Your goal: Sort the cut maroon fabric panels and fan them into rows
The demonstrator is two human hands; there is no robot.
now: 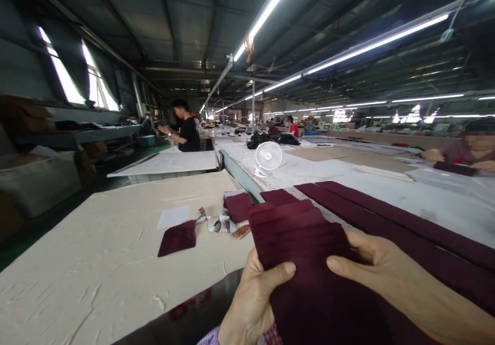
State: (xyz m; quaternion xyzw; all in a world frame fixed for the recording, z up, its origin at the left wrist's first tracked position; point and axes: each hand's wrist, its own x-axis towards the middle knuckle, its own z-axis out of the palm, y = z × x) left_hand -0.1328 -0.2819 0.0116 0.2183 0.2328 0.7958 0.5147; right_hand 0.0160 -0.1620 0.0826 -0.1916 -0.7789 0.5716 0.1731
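A stack of dark maroon fabric pieces (301, 242) is held up in front of me, at the lower middle of the head view. My left hand (255, 298) grips its lower left edge, thumb on top of the cloth. My right hand (382, 267) lies on the stack's right side, thumb pressed on the fabric and fingers curled behind it. A single small maroon piece (178, 237) lies on the cream table cover (96, 252) to the left. Another maroon piece (238, 206) and printed white ribbon labels (218, 224) lie just beyond.
Long maroon strips (386, 216) run across the white cutting table at right. A small white fan (268, 155) stands further back. A person in black (185, 128) stands at a far table; another person's hands (456, 159) work on maroon cloth at the right edge.
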